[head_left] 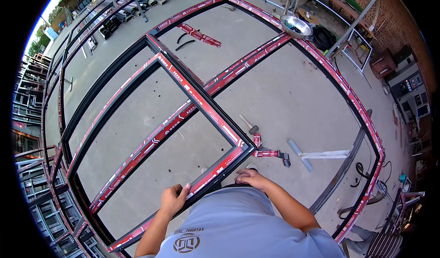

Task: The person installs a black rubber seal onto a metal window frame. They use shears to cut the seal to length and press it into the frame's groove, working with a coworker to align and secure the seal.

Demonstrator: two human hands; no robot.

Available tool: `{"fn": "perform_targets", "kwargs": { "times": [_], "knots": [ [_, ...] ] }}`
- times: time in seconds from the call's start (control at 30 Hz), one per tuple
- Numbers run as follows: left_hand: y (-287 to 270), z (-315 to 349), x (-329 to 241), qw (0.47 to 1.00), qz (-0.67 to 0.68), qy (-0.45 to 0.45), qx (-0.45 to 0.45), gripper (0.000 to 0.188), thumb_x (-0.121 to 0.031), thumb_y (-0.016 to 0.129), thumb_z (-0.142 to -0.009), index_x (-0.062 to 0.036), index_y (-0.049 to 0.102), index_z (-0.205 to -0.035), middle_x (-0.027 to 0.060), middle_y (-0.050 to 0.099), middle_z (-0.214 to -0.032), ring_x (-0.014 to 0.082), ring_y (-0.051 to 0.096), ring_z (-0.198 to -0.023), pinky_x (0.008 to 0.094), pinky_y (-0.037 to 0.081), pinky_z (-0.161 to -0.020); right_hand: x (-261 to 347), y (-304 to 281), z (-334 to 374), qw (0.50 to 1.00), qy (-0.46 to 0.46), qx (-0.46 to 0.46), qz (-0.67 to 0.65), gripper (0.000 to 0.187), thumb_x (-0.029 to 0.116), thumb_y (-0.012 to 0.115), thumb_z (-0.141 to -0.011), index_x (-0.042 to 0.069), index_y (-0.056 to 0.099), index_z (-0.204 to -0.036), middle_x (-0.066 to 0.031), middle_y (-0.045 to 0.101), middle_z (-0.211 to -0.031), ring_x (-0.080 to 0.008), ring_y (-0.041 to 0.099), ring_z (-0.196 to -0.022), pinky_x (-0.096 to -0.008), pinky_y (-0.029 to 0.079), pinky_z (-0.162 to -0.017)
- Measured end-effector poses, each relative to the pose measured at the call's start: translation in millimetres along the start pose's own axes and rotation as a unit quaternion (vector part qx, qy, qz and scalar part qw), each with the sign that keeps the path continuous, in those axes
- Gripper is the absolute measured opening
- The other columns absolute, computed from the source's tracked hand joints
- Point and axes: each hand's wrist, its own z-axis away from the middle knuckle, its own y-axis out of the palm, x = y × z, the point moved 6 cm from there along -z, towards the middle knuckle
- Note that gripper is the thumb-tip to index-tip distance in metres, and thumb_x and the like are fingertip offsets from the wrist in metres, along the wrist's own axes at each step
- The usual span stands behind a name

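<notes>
A smaller rectangular window frame [215, 171], black with red and white protective film, lies tilted across a larger framework. My left hand [173, 199] is closed round its near rail, the thumb on the filmed top face. My right hand [253, 179] is held at my waist, just past the frame's near right corner and apart from it. Its fingers curl inward, and whatever they hold, if anything, is hidden. Beneath is the large framework [259, 59] with the same red film and crossing bars.
A mallet [249, 124] and red-filmed profile offcuts [266, 153] lie on the grey floor. A T-shaped metal stand [321, 155] is to the right. A metal bowl [296, 26] sits at the framework's far corner, beside a black cable coil [324, 38]. Stacked frames [34, 107] line the left.
</notes>
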Motion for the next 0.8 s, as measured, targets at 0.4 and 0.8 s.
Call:
{"fn": "perform_targets", "kwargs": {
  "times": [0.4, 0.8],
  "knots": [
    [10.0, 9.6, 3.4, 0.958, -0.058, -0.202, -0.196, 0.074, -0.060, 0.038, -0.107, 0.0008, 0.068, -0.077, 0.0261, 0.063, -0.069, 0.0469, 0.064, -0.073, 0.0521, 0.050, -0.073, 149.5, -172.7, -24.3, 0.994, -0.054, -0.088, 0.038, 0.044, 0.021, 0.068, -0.100, -0.005, 0.056, -0.134, -0.0154, 0.072, -0.118, -0.0203, 0.071, -0.104, -0.0349, 0.054, -0.095],
    [29.3, 13.2, -11.6, 0.907, -0.049, -0.241, -0.342, 0.066, -0.047, 0.052, -0.106, 0.0048, 0.058, -0.065, 0.0261, 0.055, -0.061, 0.0465, 0.054, -0.060, 0.0530, 0.044, -0.064, 334.8, -101.1, -96.8, 0.844, -0.290, 0.045, 0.448, 0.051, 0.031, 0.071, -0.095, -0.002, 0.061, -0.133, -0.0200, 0.070, -0.123, -0.0299, 0.070, -0.114, -0.0428, 0.055, -0.099]
  ]
}}
